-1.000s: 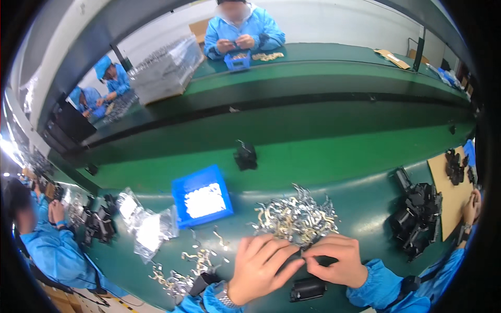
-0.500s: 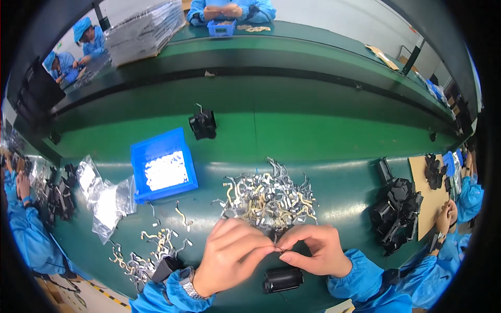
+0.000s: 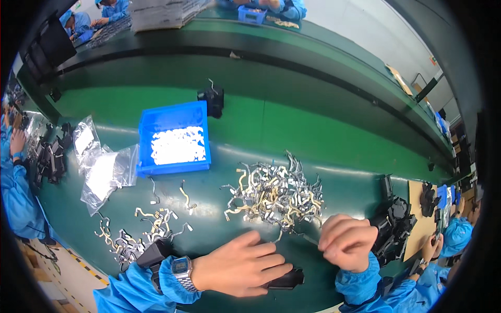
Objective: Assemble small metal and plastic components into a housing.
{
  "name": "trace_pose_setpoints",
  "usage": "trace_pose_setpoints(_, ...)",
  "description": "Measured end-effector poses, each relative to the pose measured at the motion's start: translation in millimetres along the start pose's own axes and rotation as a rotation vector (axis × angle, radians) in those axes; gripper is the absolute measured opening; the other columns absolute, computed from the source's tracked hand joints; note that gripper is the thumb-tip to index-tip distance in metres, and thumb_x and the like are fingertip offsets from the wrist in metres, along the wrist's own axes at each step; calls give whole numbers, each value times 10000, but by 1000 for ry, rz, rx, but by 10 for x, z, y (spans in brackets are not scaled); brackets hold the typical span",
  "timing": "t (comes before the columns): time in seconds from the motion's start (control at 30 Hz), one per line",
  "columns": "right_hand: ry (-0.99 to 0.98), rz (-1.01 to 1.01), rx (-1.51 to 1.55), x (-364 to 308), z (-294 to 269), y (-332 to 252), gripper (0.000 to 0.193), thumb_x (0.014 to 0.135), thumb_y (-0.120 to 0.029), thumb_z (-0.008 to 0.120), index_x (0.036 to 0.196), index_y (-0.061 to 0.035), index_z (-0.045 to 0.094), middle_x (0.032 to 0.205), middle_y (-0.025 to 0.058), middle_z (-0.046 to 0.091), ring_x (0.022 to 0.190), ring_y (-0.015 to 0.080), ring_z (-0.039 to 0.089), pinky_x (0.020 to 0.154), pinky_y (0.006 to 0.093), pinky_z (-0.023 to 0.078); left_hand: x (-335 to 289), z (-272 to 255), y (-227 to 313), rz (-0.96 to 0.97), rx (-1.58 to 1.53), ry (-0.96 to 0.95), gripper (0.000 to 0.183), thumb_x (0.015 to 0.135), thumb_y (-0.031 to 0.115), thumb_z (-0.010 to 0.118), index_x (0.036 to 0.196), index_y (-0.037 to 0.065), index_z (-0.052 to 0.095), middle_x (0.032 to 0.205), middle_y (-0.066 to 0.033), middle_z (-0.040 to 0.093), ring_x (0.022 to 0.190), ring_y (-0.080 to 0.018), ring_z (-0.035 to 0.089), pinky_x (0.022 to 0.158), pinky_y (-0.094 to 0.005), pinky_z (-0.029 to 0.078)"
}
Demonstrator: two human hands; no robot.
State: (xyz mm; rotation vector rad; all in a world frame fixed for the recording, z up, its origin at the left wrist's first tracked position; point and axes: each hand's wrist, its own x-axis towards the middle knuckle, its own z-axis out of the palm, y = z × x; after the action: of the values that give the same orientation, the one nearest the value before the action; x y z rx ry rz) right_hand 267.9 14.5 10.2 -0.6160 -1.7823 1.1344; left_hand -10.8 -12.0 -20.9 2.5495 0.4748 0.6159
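Note:
My left hand [image 3: 242,266] lies with spread fingers over the left end of a black plastic housing [image 3: 287,279] on the table; whether it grips the housing is hidden. To the right, my right hand [image 3: 348,241] is raised with its fingers curled closed. A thin grey wire lead [image 3: 307,238] runs up to its fingertips and seems pinched there. Beyond both hands is a heap of short wire leads [image 3: 274,193], grey and yellowish with white connectors. A smaller pile of similar leads [image 3: 136,237] spreads left of my left forearm, beside another black housing [image 3: 154,253].
A blue bin [image 3: 175,169] of small white parts stands at left centre, with a black unit [image 3: 211,100] behind it. Clear plastic bags [image 3: 107,169] lie farther left. Black housings [image 3: 394,224] are piled at right near cardboard [image 3: 415,242]. Co-workers sit on both sides and opposite.
My hands, earlier pinched together before the heap, have separated. The left came down over the black housing; the right moved right and up. The view has shifted too.

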Motion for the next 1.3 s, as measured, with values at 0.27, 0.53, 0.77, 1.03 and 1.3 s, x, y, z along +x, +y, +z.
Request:
trace_pose_setpoints(0.27,-509,-29,-36,157,76,-187,122,891,-72,736,947,-29,835,994,91,803,733,212,626,674,328,477,58,-24,-93,-164,80,125,588,771,445,812,1269,141,738,1092,41,696,841,-132,609,731,-316,393)
trace_pose_setpoints(0.53,-571,48,-208,134,60,-216,154,837,-106,748,960,-97,840,1032,-8,801,780,173,612,694,302,470,51,-67,-52,-187,75,138,578,783,451,812,1273,151,740,1075,48,695,796,-129,603,713,-312,375)
trace_pose_setpoints(0.77,-545,23,-262,65,23,-104,164,823,-118,785,980,-110,830,1039,-25,784,811,165,626,704,294,476,30,-33,-62,-197,79,149,535,828,449,801,1269,152,740,1069,46,694,771,-125,597,710,-311,372)
trace_pose_setpoints(1.03,-491,-27,-359,42,183,-196,199,784,-119,860,982,-133,848,1013,-33,783,763,149,622,672,282,454,45,-14,-62,-184,53,159,558,793,437,818,1266,153,737,1080,45,699,783,-124,607,711,-312,380)
trace_pose_setpoints(1.3,-434,-117,-587,-1,434,-171,273,724,-103,878,982,-186,846,1009,-56,768,797,136,654,691,278,459,27,3,-38,-198,99,159,613,748,440,830,1280,152,729,1081,50,688,794,-125,610,722,-308,384)
